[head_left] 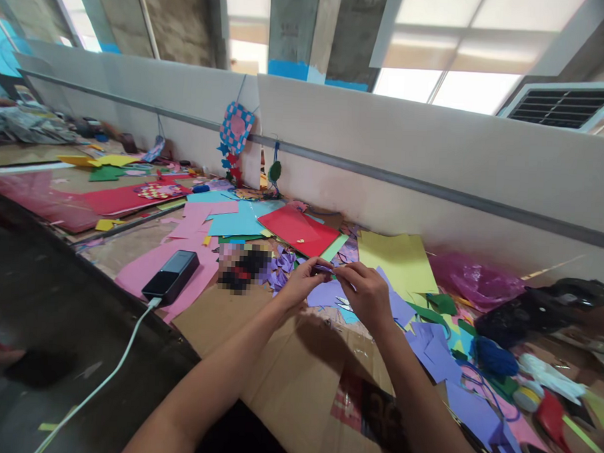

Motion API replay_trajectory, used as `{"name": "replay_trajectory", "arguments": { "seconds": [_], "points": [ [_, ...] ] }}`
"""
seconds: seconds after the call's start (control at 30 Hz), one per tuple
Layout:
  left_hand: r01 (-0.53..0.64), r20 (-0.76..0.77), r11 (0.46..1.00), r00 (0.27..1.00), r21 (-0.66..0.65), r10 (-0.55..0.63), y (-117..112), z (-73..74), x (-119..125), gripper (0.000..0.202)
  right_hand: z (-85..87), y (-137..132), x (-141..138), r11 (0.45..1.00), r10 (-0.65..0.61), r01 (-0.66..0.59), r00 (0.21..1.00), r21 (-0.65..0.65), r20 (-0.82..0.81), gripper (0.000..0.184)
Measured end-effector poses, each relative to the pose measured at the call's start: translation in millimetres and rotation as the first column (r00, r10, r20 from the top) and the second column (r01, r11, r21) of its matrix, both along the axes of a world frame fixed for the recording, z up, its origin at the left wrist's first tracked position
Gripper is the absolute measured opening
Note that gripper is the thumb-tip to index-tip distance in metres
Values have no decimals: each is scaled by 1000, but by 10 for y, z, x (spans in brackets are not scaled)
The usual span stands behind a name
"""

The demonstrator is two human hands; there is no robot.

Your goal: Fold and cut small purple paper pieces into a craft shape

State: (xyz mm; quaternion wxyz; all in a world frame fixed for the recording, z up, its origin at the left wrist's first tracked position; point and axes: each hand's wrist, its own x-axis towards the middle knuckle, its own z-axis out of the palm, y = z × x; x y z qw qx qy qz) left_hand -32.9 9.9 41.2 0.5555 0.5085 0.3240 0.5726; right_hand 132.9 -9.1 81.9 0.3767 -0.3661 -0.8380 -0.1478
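Above the cardboard-covered table, my left hand (305, 281) pinches a small piece of purple paper (324, 269), which looks folded and is seen nearly edge-on. My right hand (365, 291) meets it from the other side, thumb and fingertips closed on the paper's right end. Just under the hands lie flat purple paper sheets (325, 295) and the tips of what look like scissors (343, 304). To the left of my left hand is a heap of purple paper shapes (281, 266).
A black power bank (171, 277) with a white cable (120, 362) rests on pink paper at the table's left edge. Red folder-like sheets (302, 228) and yellow paper (397, 261) lie behind. Blue yarn (495, 356) and scraps crowd the right. A white partition (410, 151) borders the back.
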Motion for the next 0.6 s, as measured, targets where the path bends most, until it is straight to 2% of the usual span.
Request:
{"name": "replay_trajectory", "arguments": {
  "seconds": [0.2, 0.6],
  "points": [
    [44, 47, 997, 998, -56, -41, 33, -7, 2, 21, -5, -21, -29, 1000, -2, 2, 1000, 9, 12, 20],
    [36, 82, 994, 996, -106, -27, 20, -18, 18, 23, 4, -33, -52, 998, 5, -6, 1000, 65, 15, 14]
  ]
}}
